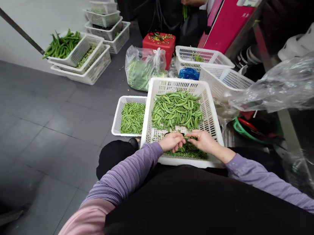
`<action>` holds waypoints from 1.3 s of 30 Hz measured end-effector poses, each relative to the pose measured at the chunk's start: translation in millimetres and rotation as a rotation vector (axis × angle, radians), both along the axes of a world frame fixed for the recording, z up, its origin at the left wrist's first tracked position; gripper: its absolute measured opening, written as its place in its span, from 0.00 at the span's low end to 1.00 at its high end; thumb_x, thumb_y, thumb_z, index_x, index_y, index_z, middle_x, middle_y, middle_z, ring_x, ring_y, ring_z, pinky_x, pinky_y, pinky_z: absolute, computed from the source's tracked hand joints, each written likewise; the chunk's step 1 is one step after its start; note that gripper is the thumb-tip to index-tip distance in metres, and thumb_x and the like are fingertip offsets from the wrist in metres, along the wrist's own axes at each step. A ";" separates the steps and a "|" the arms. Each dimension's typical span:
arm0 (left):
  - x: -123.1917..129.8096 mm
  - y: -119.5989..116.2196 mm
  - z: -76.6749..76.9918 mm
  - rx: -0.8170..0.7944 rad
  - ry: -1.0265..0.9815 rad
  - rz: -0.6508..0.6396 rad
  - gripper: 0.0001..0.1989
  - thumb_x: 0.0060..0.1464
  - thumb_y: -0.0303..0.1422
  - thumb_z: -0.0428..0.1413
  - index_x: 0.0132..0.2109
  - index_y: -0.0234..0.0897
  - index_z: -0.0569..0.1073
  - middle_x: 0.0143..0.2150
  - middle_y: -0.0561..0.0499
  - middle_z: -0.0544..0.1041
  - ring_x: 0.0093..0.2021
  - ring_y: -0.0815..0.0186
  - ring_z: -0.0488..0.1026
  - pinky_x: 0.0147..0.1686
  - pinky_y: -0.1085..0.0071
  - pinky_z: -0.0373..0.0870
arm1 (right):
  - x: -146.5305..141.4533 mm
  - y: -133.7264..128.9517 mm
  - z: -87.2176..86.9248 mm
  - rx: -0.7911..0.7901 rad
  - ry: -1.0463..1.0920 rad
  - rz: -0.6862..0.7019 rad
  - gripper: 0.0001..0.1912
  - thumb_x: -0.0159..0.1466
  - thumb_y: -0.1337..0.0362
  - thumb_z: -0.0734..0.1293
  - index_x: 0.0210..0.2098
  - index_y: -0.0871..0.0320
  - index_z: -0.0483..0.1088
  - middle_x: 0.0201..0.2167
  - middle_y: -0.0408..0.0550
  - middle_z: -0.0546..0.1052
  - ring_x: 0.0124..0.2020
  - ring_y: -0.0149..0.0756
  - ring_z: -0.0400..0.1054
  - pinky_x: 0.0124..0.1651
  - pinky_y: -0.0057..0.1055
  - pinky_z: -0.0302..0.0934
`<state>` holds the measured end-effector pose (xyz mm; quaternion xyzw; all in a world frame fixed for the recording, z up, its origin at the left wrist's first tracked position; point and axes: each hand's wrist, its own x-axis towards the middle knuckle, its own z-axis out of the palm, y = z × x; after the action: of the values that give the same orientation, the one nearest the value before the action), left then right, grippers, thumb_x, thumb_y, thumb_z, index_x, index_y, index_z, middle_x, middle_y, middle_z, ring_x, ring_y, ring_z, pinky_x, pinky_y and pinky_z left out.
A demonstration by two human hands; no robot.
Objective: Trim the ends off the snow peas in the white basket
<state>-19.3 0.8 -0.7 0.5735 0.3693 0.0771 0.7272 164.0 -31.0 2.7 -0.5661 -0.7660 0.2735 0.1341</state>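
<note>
The left hand (172, 142) is curled; what it grips, I cannot tell. The right hand (204, 141) pinches a slim green pod (191, 138) above the near part of the large white plastic basket (174, 85), placed close probably for easy reach.

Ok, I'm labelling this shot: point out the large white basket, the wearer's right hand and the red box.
Large white basket (180, 85), head view, inner far wall.
Right hand (204, 141), head view, back of the hand.
Red box (168, 51), head view, side facing the camera.
</note>
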 end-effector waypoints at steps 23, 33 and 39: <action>-3.9 -6.8 -2.4 0.784 0.271 -0.260 0.14 0.54 0.34 0.42 0.44 0.37 0.68 0.35 0.51 0.73 0.34 0.70 0.69 0.36 0.75 0.64 | -5.5 -21.7 10.4 -0.529 1.061 -0.605 0.14 0.48 0.59 0.68 0.33 0.58 0.68 0.22 0.39 0.64 0.15 0.20 0.48 0.16 0.23 0.43; -5.0 -11.5 7.3 1.062 0.425 -0.410 0.12 0.47 0.33 0.45 0.25 0.36 0.72 0.23 0.49 0.73 0.24 0.67 0.67 0.26 0.73 0.59 | 2.3 -25.6 7.6 0.036 -0.021 -0.174 0.18 0.55 0.56 0.62 0.44 0.54 0.67 0.35 0.49 0.69 0.32 0.36 0.63 0.29 0.29 0.54; -2.6 -14.0 3.0 1.053 0.415 -0.255 0.12 0.46 0.34 0.46 0.25 0.35 0.71 0.25 0.50 0.73 0.24 0.69 0.65 0.25 0.74 0.57 | -22.0 -20.5 1.4 -0.004 -0.007 0.077 0.09 0.58 0.63 0.60 0.25 0.57 0.69 0.26 0.47 0.69 0.29 0.32 0.63 0.31 0.26 0.54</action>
<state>-21.9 -13.3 2.2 0.9010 0.3440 0.0482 0.2599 142.0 -51.5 4.1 -0.5373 -0.7872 0.2779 0.1198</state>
